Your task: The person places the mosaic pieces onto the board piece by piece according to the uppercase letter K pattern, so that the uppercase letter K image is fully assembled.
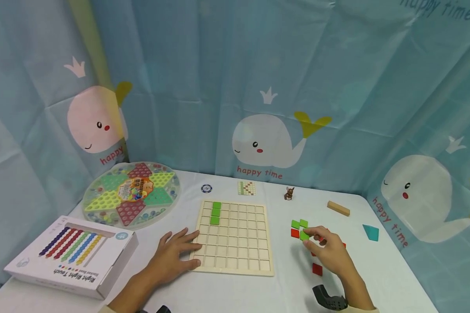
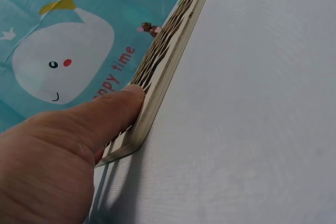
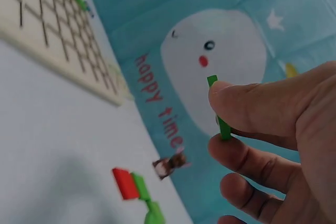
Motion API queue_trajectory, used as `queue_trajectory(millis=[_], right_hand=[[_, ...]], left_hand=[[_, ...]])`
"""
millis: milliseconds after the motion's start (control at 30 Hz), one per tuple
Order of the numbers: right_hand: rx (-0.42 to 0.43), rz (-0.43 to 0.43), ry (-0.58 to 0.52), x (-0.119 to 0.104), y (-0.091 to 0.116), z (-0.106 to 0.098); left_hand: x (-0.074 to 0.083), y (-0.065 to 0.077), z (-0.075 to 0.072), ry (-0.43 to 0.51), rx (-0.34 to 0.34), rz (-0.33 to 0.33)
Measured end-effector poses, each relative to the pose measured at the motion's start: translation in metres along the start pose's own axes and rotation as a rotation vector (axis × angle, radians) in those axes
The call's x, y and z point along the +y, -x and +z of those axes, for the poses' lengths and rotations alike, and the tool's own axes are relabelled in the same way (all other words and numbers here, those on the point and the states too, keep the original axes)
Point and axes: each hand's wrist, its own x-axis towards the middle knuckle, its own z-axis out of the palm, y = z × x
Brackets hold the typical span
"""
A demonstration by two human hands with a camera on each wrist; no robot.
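Observation:
A pale wooden grid board lies on the table, with three green tiles in a column near its upper left. My left hand rests at the board's left side, fingers spread; in the left wrist view its thumb touches the board's edge. At the right, my right hand pinches a green square tile between thumb and fingers. Loose green tiles and a red tile lie just beyond it. Another red tile lies nearer me; other red tiles are partly hidden by the hand.
Left of the board are a round Chinese checkers set and a white bead-toy box. Along the back sit a poker chip, a small pattern card and a brown animal figurine. A wooden block and teal piece lie far right.

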Motion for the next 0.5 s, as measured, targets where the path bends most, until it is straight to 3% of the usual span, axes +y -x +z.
queue_trajectory(millis=[167, 500], right_hand=[[0.044, -0.051, -0.001, -0.019, 0.003, -0.006], [0.096, -0.270, -0.082, -0.058, -0.011, 0.002]], left_hand=[[0.000, -0.001, 0.000, -0.006, -0.018, -0.008], [-0.002, -0.001, 0.002, -0.006, 0.006, 0.011]])
